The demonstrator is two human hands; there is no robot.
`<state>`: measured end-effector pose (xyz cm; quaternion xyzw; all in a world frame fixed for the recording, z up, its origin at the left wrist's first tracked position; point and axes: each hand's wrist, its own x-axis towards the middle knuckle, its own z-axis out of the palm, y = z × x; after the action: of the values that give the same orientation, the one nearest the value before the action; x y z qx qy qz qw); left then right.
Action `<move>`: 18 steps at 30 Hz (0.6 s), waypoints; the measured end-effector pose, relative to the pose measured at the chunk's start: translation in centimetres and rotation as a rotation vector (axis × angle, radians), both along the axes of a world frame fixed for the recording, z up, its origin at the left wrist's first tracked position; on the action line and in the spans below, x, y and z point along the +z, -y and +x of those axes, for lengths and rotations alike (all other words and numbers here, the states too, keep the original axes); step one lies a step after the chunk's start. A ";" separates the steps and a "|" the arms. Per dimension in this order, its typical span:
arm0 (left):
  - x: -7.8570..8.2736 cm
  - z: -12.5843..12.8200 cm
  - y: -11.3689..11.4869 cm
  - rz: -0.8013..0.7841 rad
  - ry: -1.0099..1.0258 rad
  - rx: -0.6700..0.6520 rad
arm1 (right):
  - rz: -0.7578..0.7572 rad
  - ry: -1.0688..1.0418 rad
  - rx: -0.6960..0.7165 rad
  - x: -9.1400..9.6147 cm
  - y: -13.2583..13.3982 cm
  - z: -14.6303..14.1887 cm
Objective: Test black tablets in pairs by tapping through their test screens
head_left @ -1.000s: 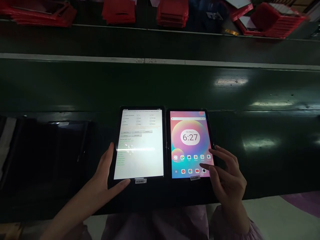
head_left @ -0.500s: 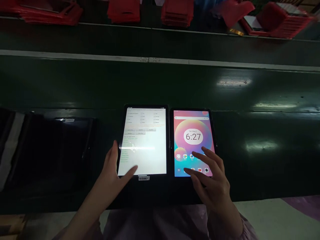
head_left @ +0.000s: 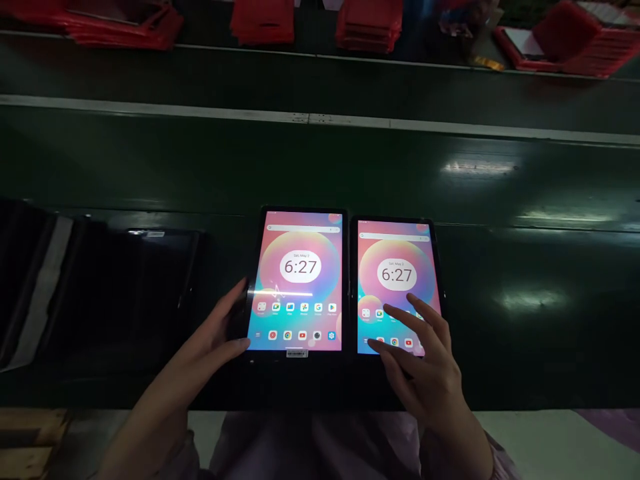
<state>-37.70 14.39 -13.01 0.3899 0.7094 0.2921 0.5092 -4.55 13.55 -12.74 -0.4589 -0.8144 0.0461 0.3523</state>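
Note:
Two lit tablets lie side by side on the dark green bench, both showing a colourful home screen with a 6:27 clock. My left hand point(head_left: 213, 340) holds the left tablet point(head_left: 300, 243) at its lower left edge, thumb on the corner and fingers along the side. A barcode label point(head_left: 297, 354) sits at that tablet's bottom edge. Over the lower part of the right tablet point(head_left: 395, 250), my right hand point(head_left: 433, 363) has its fingers spread, with the index fingertip at the lower left icons. Whether those fingertips press the glass I cannot tell.
On the left of the bench lie dark, unlit tablets point(head_left: 135, 293) beside a pale strip point(head_left: 43, 293). Stacks of red sleeves point(head_left: 369, 27) line the far shelf, with more red ones point(head_left: 575, 43) at right. A white rail point(head_left: 350, 121) crosses the bench.
The left tablet's screen has switched from a white test page to the home screen. My left thumb has moved off the glass to the corner. The view has shifted slightly left.

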 end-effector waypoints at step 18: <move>-2.9 -3.0 -1.6 -0.077 0.010 0.019 | 0.075 -0.051 -0.148 -0.3 -0.5 2.0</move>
<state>-40.75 16.01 -15.90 0.3616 0.7212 0.2716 0.5247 -2.52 14.05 -13.06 -0.5030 -0.7700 0.0010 0.3925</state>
